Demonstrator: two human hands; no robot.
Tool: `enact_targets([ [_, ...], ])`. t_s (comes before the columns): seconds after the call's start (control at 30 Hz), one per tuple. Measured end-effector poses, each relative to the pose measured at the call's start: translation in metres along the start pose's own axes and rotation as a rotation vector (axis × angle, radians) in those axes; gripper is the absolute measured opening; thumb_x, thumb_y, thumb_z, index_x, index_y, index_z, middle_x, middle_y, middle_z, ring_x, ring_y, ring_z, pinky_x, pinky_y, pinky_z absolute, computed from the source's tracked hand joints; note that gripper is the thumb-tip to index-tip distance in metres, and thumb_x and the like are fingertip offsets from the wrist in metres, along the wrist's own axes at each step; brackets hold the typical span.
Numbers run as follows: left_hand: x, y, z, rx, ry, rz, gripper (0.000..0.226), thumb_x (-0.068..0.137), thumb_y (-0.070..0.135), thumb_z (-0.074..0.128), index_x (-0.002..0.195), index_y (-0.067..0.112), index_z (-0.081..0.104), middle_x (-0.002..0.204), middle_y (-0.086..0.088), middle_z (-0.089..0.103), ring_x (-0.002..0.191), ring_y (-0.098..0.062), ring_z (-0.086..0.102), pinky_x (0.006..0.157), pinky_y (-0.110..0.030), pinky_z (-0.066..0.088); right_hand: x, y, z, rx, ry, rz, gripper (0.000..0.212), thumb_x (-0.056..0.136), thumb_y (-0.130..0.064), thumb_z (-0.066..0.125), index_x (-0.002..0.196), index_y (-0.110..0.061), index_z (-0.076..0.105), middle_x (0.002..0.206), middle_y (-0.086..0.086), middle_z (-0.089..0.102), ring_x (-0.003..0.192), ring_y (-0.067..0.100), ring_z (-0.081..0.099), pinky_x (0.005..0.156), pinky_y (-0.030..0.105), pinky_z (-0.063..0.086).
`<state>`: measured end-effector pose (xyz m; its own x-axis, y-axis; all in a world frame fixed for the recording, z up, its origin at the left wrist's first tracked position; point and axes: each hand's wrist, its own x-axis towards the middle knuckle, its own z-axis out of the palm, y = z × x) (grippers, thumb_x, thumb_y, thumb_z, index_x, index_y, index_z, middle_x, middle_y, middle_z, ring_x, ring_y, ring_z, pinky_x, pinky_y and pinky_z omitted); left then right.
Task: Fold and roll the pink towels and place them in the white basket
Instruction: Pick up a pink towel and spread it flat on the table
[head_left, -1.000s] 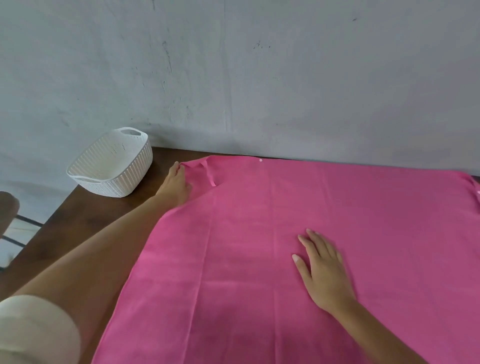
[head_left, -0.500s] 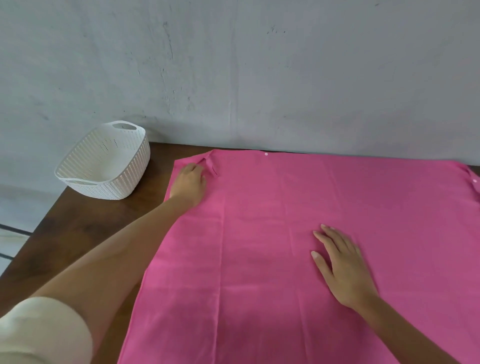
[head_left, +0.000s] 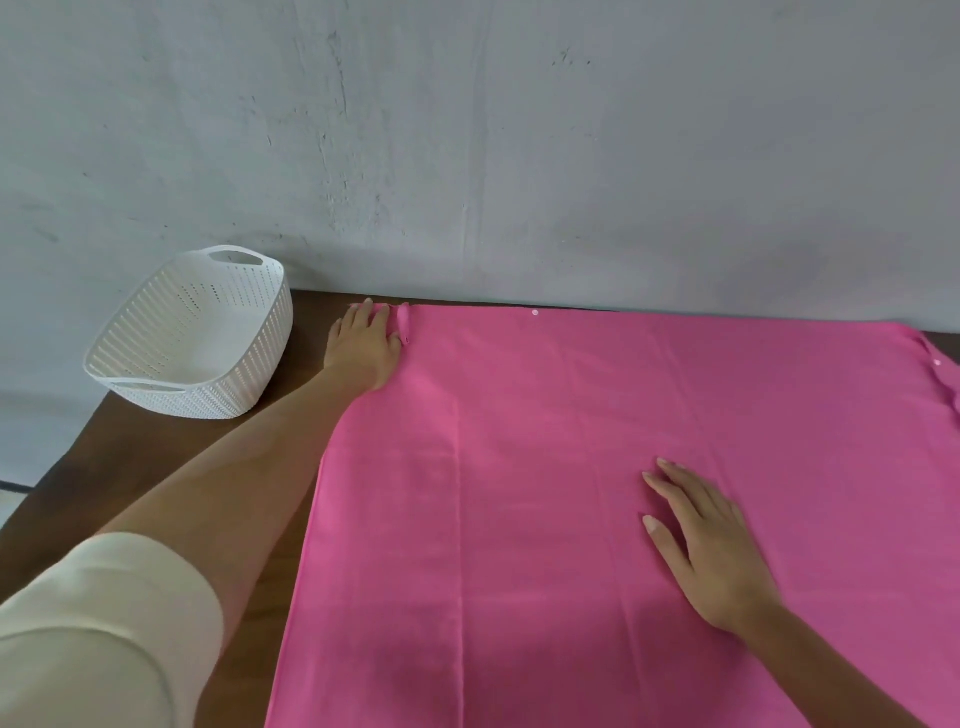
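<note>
A large pink towel lies spread flat over most of the brown table. My left hand lies with straight fingers on the towel's far left corner, beside a small pink hanging loop. My right hand rests flat, palm down, on the middle of the towel. The white basket stands empty at the table's far left corner, a short way left of my left hand.
A grey wall runs right behind the table's far edge. The towel's right side reaches past the frame's right edge. Bare wood shows only along the table's left side, in front of the basket.
My left hand has slid out to the towel's far left corner and flattened it. My right hand has stayed flat on the towel's middle. The view has shifted slightly.
</note>
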<state>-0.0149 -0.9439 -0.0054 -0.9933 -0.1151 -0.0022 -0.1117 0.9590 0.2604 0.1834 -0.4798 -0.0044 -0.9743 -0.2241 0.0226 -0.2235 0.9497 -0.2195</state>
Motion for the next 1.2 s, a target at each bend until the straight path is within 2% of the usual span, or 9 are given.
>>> enact_targets([
  [0.1, 0.001, 0.001, 0.003, 0.060, 0.009, -0.015, 0.060, 0.105, 0.038, 0.028, 0.160, 0.016, 0.019, 0.168, -0.010, 0.014, 0.156, -0.028, 0.008, 0.126, -0.048, 0.009, 0.000, -0.002, -0.001, -0.011, -0.012, 0.003, 0.063, 0.100, -0.061, 0.021, 0.154, -0.032, 0.037, 0.164, -0.017, 0.021, 0.152, 0.006, 0.018, 0.123, 0.035, 0.018],
  [0.2, 0.006, 0.000, 0.001, 0.082, 0.012, -0.023, 0.060, 0.105, 0.040, 0.025, 0.160, 0.017, 0.020, 0.168, -0.012, 0.016, 0.156, -0.029, 0.009, 0.126, -0.047, 0.007, 0.000, -0.004, -0.002, -0.018, -0.040, 0.015, 0.063, 0.099, -0.062, 0.017, 0.156, -0.037, 0.029, 0.165, -0.021, 0.014, 0.152, 0.001, 0.008, 0.123, 0.030, 0.009],
  [0.4, 0.020, -0.006, 0.001, 0.088, 0.055, 0.010, 0.058, 0.104, 0.040, 0.033, 0.156, 0.014, 0.033, 0.153, -0.019, 0.030, 0.147, -0.034, 0.023, 0.124, -0.049, 0.010, 0.005, -0.009, -0.001, -0.045, -0.067, 0.055, 0.069, 0.097, -0.064, 0.009, 0.159, -0.036, 0.020, 0.167, -0.019, 0.005, 0.153, 0.000, -0.005, 0.123, 0.028, 0.001],
  [0.57, 0.009, 0.004, -0.006, 0.045, 0.094, -0.004, 0.052, 0.103, 0.035, 0.038, 0.149, 0.011, 0.044, 0.146, -0.021, 0.041, 0.140, -0.037, 0.035, 0.122, -0.050, 0.018, -0.001, -0.016, 0.003, -0.013, -0.032, 0.122, 0.070, 0.096, -0.066, 0.009, 0.158, -0.035, 0.022, 0.167, -0.014, 0.008, 0.154, 0.005, -0.001, 0.126, 0.034, 0.007],
  [0.73, -0.050, 0.030, -0.009, 0.001, 0.168, 0.023, 0.046, 0.099, 0.030, 0.048, 0.135, 0.001, 0.052, 0.136, -0.024, 0.051, 0.128, -0.041, 0.047, 0.115, -0.052, 0.030, -0.012, -0.013, 0.001, 0.023, -0.039, 0.121, 0.075, 0.093, -0.071, 0.006, 0.158, -0.037, 0.021, 0.166, -0.015, 0.009, 0.154, 0.006, 0.000, 0.126, 0.036, 0.009],
  [0.83, -0.098, 0.043, -0.005, 0.016, 0.178, 0.055, 0.049, 0.096, 0.027, 0.056, 0.136, -0.001, 0.053, 0.140, -0.026, 0.050, 0.132, -0.042, 0.045, 0.118, -0.052, 0.027, -0.024, -0.008, 0.000, 0.049, -0.032, 0.118, 0.076, 0.092, -0.072, 0.006, 0.157, -0.037, 0.022, 0.166, -0.015, 0.013, 0.154, 0.006, 0.002, 0.126, 0.037, 0.009],
  [1.03, -0.184, 0.080, 0.010, -0.046, 0.134, 0.162, 0.048, 0.100, 0.035, 0.049, 0.145, 0.020, 0.053, 0.153, -0.012, 0.046, 0.143, -0.034, 0.038, 0.120, -0.052, 0.026, -0.062, 0.013, -0.009, 0.091, -0.002, 0.086, 0.075, 0.094, -0.070, 0.012, 0.155, -0.032, 0.034, 0.163, -0.012, 0.024, 0.153, 0.011, 0.013, 0.124, 0.035, 0.012],
  [1.13, -0.217, 0.110, 0.017, -0.085, 0.124, 0.187, 0.053, 0.097, 0.043, 0.039, 0.142, 0.021, 0.056, 0.150, -0.009, 0.048, 0.142, -0.032, 0.040, 0.119, -0.051, 0.029, -0.082, 0.026, -0.015, 0.110, 0.022, 0.064, 0.070, 0.097, -0.067, 0.016, 0.152, -0.030, 0.040, 0.160, -0.013, 0.031, 0.150, 0.011, 0.023, 0.123, 0.034, 0.016],
  [1.2, -0.235, 0.132, 0.022, -0.097, 0.100, 0.188, 0.047, 0.101, 0.039, 0.047, 0.144, 0.021, 0.053, 0.153, -0.008, 0.045, 0.145, -0.029, 0.036, 0.122, -0.049, 0.025, -0.096, 0.037, -0.017, 0.130, 0.032, 0.067, 0.069, 0.097, -0.066, 0.018, 0.150, -0.029, 0.043, 0.158, -0.012, 0.036, 0.147, 0.012, 0.029, 0.122, 0.035, 0.021],
])
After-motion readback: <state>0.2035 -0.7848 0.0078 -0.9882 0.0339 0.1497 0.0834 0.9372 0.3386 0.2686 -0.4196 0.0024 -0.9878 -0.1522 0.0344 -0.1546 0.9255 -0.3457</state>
